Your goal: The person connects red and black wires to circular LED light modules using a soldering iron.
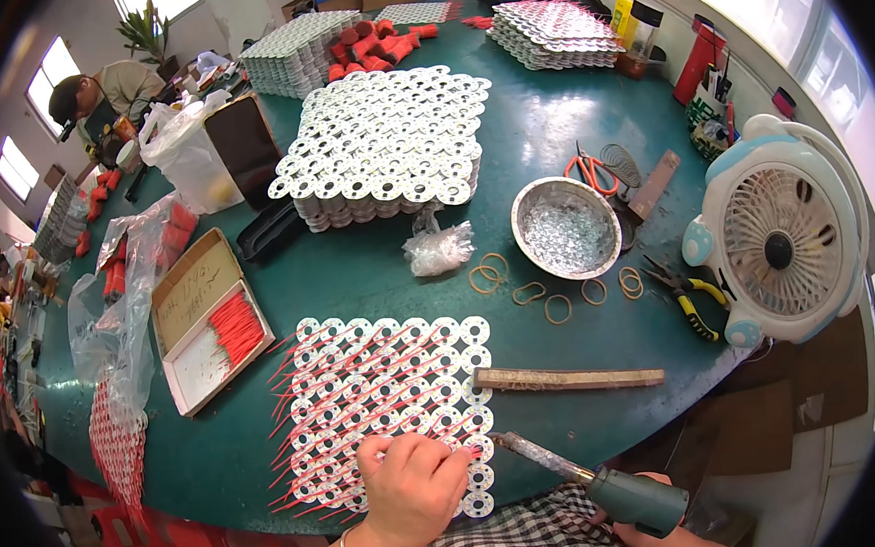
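Note:
My left hand [416, 487], wearing a bracelet, rests over a panel of round white circuit boards [476, 356] on the green table. Its thumb and fingertips are pinched on red wires [476, 453] by the panel's right edge. Many more red wires lie slantwise across the panel, their ends sticking out past its left side. In my right hand [628, 523], partly hidden at the lower edge, is a soldering iron [637, 500] with a green handle. Its discoloured metal barrel points up and left, the tip close to the panel's right edge.
A brown strip [574, 377] touches the panel. Beyond are a bowl [520, 248] of silvery bits, rubber bands [558, 309], pliers [695, 303], a fan [781, 242] and a tall panel stack [379, 142]. A box [189, 389] of red wires stands left. A person [112, 108] sits far left.

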Demonstrator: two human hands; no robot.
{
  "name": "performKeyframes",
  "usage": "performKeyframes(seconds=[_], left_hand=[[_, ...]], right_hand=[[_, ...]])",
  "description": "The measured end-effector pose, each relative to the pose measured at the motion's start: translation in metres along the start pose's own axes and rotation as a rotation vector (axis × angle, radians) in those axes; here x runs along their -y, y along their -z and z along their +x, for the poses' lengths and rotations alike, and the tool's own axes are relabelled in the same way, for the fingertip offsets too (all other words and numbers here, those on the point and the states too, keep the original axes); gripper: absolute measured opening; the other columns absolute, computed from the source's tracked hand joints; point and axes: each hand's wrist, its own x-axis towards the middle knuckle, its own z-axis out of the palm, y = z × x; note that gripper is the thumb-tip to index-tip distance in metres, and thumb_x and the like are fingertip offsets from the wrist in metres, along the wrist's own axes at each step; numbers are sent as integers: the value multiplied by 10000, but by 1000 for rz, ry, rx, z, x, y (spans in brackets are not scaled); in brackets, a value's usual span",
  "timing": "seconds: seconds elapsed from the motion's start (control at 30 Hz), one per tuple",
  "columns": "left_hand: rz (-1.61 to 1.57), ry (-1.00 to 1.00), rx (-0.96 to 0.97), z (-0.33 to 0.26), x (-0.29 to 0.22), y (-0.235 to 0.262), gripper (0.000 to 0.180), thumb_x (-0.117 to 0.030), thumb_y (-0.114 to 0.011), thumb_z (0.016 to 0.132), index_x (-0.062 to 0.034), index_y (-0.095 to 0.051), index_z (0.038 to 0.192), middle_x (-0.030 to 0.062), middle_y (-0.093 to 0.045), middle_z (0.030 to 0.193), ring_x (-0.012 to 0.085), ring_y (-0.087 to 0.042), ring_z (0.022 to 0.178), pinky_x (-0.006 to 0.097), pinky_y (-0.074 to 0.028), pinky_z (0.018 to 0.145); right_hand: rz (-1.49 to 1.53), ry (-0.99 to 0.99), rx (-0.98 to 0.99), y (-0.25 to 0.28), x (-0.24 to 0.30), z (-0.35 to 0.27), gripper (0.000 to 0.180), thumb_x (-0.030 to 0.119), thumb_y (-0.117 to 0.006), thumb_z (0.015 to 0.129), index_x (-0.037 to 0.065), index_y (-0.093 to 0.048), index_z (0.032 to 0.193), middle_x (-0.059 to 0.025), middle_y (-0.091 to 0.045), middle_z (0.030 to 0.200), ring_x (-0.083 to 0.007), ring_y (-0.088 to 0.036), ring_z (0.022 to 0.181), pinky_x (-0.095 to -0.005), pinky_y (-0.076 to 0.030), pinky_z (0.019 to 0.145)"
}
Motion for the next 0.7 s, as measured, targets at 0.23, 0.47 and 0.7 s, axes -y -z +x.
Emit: performKeyframes(seconds=[0.23, 0.47, 0.7], left_hand=[[31, -30, 22, -8, -8, 4, 191, -141, -712, 635, -209, -677, 810, -64, -442, 674, 122, -478, 737, 377, -253, 754], [9, -4, 29, -6, -8, 1, 65, -180, -654, 728, -179, -657, 792, -50, -429, 652, 112, -479, 707, 359, -255, 753], [-5, -31, 44, -3, -8, 2, 136, -155, -707, 668, -189, -676, 796, -58, -430, 651, 123, -467, 702, 374, -254, 741]], right_hand=[[259, -92, -40, 3, 12, 0, 288, 125, -648, 803, -26, -553, 1029, -141, -611, 920, -221, -609, 790, -326, -501, 695], [68, -9, 17, 5, 23, 10, 284, 153, -637, 802, -10, -569, 1023, -141, -618, 915, -258, -611, 803, -350, -483, 716], [125, -20, -35, 3, 30, 9, 273, 126, -654, 798, -11, -570, 1019, -148, -607, 983, -264, -605, 886, -351, -483, 760]])
